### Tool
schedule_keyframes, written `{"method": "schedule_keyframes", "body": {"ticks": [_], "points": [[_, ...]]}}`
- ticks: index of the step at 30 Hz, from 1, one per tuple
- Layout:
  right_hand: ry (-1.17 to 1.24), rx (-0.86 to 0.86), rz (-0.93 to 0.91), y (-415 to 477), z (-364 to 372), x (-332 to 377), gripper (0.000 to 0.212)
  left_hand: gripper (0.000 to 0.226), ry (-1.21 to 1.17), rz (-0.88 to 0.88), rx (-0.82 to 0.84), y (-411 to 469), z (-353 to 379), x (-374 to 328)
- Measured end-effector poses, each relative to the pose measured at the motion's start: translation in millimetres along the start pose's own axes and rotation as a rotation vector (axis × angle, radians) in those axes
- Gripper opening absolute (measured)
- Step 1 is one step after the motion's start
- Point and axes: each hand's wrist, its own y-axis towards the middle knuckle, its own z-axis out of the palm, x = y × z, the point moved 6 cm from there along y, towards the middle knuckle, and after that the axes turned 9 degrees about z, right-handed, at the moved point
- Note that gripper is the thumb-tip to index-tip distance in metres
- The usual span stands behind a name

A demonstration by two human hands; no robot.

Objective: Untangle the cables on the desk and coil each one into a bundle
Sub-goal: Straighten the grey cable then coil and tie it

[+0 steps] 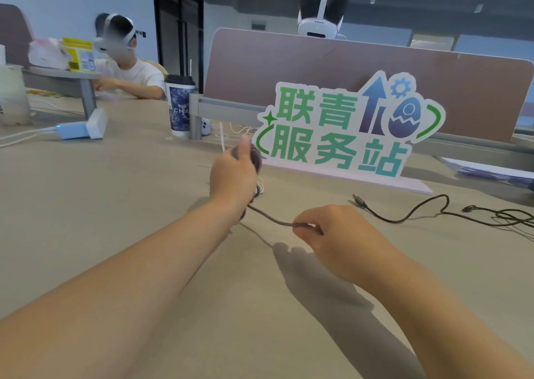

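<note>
My left hand (232, 176) is raised above the desk and grips a coiled bundle of grey cable (255, 159), thumb up against the loops. A free length of that grey cable (271, 219) runs down and right to my right hand (338, 234), which pinches it between thumb and fingers. A black cable (416, 209) lies loose on the desk to the right, its plug end (358, 199) pointing left and the rest snaking toward the right edge. A bit of white cable (261, 186) shows behind my left wrist.
A green-lettered sign (346, 130) stands just behind my hands in front of a brown partition (318, 69). A lidded paper cup (180, 104) stands back left, and a white charger block (82, 128) with cables farther left. A person sits at the far left.
</note>
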Motion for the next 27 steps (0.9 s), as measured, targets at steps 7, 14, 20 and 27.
{"method": "schedule_keyframes", "body": {"ticks": [7,14,20,27], "points": [[0.053,-0.452,-0.291,-12.5,-44.0,5.8,0.015,0.083,0.116,0.072,0.699,-44.6,53.6,-4.8],[0.202,-0.507,0.013,-3.1,-53.2,-26.3,0.024,0.069,-0.241,-0.294,1.325,-90.5,70.5,-5.7],[0.276,-0.393,0.163,5.6,-51.1,-48.2,0.024,0.058,-0.202,-0.201,0.902,-63.4,64.8,0.8],[0.356,-0.382,0.159,8.2,-31.5,-36.1,0.014,0.058,-0.422,-0.288,0.567,-54.0,59.7,-0.9]]}}
